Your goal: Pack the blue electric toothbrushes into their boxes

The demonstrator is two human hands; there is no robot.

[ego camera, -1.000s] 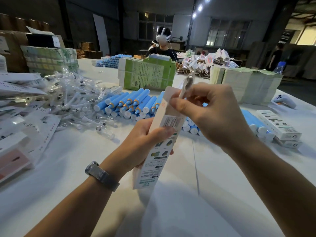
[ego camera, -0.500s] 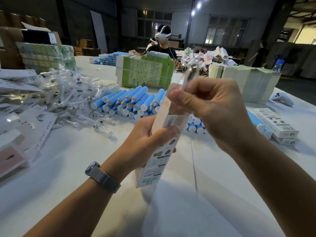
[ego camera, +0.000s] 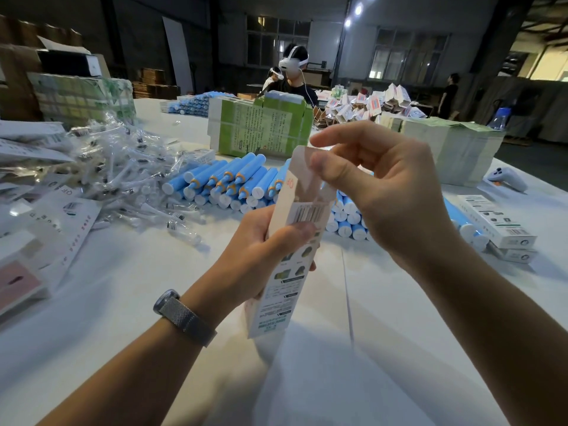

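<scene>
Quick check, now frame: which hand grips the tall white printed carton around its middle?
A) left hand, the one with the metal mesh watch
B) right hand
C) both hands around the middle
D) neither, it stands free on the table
A: the left hand, above the metal mesh watch, wraps the tall white printed carton mid-body, while the right hand is up at its open top flap.

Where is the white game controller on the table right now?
In the head view, the white controller lies at the far right of the table, just in front of the tall stack of flat green cartons and behind the two packed white boxes.
</scene>
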